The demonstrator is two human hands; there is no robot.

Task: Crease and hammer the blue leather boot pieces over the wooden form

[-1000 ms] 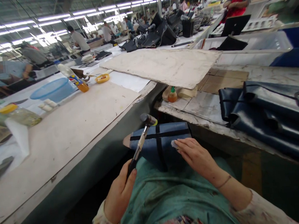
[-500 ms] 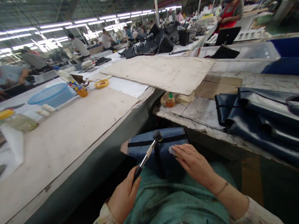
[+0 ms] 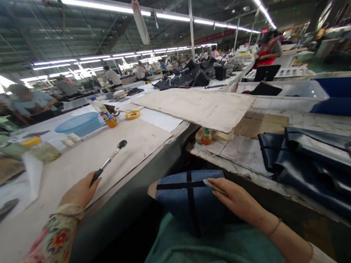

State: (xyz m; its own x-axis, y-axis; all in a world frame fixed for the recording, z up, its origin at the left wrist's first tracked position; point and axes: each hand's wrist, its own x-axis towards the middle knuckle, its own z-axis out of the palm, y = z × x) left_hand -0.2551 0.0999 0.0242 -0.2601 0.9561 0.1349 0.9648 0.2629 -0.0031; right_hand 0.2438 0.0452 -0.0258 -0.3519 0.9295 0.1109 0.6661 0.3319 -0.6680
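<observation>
My left hand is closed round the dark grip of a small hammer, over the pale board on the left table. The hammer's round black head points up and away from me. A blue leather piece with crossed black straps lies over a form above my lap; a tan end of the form shows at its left. My right hand rests at the right side of the blue leather. Its fingers pinch a thin flat tool with a pale tip, which lies near the horizontal strap. The tool's exact kind is unclear.
Glossy dark blue pieces lie on the right bench. Between the benches is a dark gap. The left table bears a blue basin, a bottle, a yellow lid and a jar. Other people work farther back.
My left hand has carried the hammer from above the blue leather leftward over the table. My right hand stays by the leather with its flat tool. The camera view has tilted upward.
</observation>
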